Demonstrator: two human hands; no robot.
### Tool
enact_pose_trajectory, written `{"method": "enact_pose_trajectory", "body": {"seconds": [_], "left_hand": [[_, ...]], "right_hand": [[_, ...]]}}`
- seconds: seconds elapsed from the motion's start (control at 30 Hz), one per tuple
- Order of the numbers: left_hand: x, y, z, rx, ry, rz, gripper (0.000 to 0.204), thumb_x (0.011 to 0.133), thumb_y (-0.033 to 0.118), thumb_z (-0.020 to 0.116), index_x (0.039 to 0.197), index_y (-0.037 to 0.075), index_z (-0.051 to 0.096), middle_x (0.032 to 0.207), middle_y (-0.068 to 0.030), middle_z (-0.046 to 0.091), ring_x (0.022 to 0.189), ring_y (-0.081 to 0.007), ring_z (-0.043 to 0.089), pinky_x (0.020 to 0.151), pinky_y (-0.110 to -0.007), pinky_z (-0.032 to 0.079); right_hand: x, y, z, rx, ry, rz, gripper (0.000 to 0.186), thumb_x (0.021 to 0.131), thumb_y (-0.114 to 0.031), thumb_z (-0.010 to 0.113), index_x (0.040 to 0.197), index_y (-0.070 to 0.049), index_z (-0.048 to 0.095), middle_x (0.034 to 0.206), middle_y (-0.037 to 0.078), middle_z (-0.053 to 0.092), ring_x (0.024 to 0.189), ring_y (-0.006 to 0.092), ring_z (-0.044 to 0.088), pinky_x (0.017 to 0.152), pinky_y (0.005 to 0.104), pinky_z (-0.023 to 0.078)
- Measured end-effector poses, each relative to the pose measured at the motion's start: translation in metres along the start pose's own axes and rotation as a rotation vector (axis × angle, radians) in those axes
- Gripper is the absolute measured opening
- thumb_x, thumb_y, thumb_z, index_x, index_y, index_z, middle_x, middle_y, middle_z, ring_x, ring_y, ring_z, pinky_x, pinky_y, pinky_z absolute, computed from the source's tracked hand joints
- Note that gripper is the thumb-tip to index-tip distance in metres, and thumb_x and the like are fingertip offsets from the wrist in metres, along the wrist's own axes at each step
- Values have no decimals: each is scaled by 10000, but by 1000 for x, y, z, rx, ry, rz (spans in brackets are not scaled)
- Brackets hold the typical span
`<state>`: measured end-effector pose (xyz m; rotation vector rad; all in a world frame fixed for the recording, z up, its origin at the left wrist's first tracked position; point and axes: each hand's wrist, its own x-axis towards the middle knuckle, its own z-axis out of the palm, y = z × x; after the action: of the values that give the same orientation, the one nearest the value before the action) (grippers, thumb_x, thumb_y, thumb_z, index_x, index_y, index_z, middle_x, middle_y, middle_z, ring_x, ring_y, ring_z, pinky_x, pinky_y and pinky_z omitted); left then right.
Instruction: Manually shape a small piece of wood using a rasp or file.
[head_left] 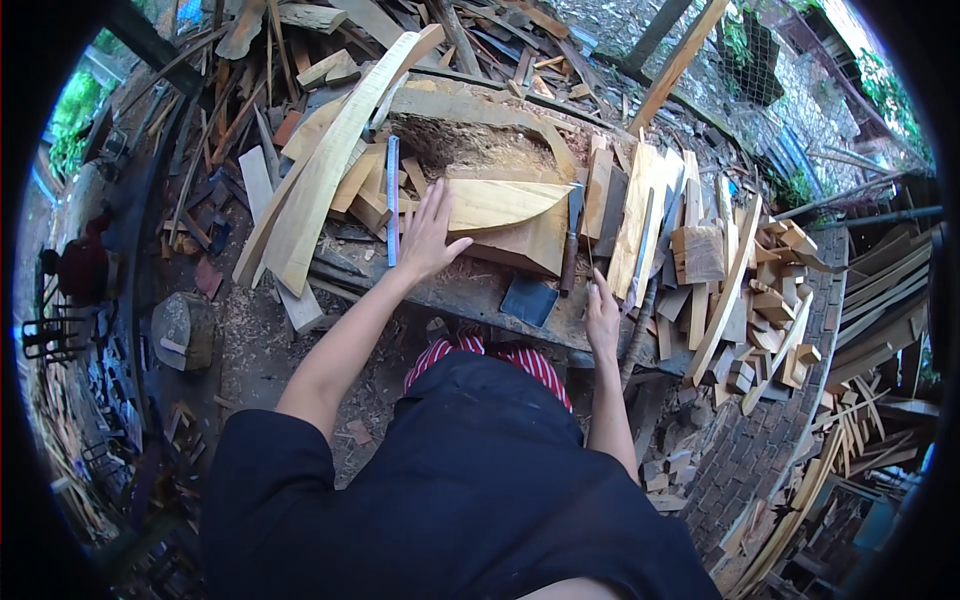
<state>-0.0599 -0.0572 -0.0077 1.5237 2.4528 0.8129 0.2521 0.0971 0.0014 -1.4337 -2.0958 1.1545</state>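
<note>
A pale, half-moon-shaped wooden board lies on a thick wooden block at the workbench. Resting on the board's left end, my left hand is flat with its fingers stretched out and the thumb apart. Off the block's right side, my right hand is closed, fingers together, around something thin and dark that I cannot make out. Just left of that hand lies a chisel-like tool with a dark handle and a grey blade pointing away. A dark square plate sits at the bench's near edge.
A blue straight bar lies left of my left hand. Long curved planks lean at the far left. Upright boards and stacked offcuts crowd the right. A cut log stands on the floor at left.
</note>
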Motion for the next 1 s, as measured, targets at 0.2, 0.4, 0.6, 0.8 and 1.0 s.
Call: {"method": "enact_pose_trajectory", "body": {"seconds": [0.2,0.4,0.6,0.8,1.0], "left_hand": [[71,46,23,261,-222,124,1121,739,569,728,1549,90,118,1607,-132,146,1484,-312,143,1132,-671,99],[88,87,54,364,-270,32,644,908,397,605,1476,466,308,1453,-99,398,1338,-298,368,1088,-687,175],[73,107,58,377,-331,22,663,902,396,613,1483,452,300,1466,-102,379,1352,-313,348,1066,-723,186],[85,127,65,338,-347,-136,647,939,459,535,1516,291,295,1443,-74,415,1355,-287,351,1050,-742,172],[92,119,92,382,-266,-83,533,976,444,464,1432,175,399,1363,-81,475,1300,-270,404,1052,-659,225]], "right_hand": [[14,-26,-17,22,-103,66,400,1022,-251,434,1388,-107,508,1281,206,608,1204,316,581,1011,372,429],[45,1,-22,168,-39,-49,401,1016,-244,455,1376,-82,522,1313,178,595,1248,253,543,1059,322,379],[80,0,-8,271,-104,-40,388,994,-282,470,1362,-184,541,1175,217,645,1108,365,624,938,390,476],[99,-22,16,201,-138,-127,381,986,-274,453,1354,-233,543,1075,246,650,971,448,627,853,495,503],[113,-19,25,178,-163,-42,367,963,-314,470,1299,-239,598,999,270,648,925,469,626,820,516,508]]}}
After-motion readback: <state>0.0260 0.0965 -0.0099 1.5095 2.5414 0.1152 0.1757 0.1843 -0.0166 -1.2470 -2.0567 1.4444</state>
